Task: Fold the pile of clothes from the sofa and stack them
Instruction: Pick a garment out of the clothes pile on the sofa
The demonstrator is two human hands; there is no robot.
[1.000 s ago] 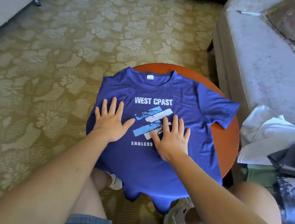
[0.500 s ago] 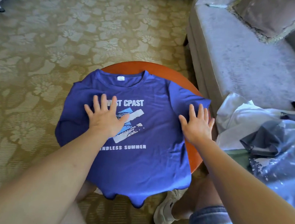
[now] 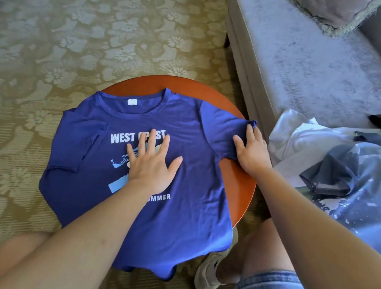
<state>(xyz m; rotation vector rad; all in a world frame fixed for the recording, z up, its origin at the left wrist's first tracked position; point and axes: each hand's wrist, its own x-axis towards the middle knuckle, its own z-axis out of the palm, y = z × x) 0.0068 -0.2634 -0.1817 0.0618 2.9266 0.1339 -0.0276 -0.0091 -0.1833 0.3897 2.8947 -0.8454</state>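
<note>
A blue T-shirt with white "WEST COAST" print lies face up and spread over a round wooden table, its hem hanging off the near edge. My left hand presses flat on the chest print, fingers spread. My right hand lies on the shirt's right sleeve at the table's right side, with its fingertips at the sleeve's slightly lifted edge and the thumb on top of the cloth. A pile of clothes, white, dark grey and pale blue, sits on the sofa at the right.
The grey sofa runs along the right with a cushion at its far end. Patterned carpet surrounds the table. My knees and a white shoe are under the table's near edge. Furniture legs stand at the top left.
My right hand slid from the shirt's middle out to the right sleeve. My left hand moved a little toward the centre of the print. The camera turned to the right.
</note>
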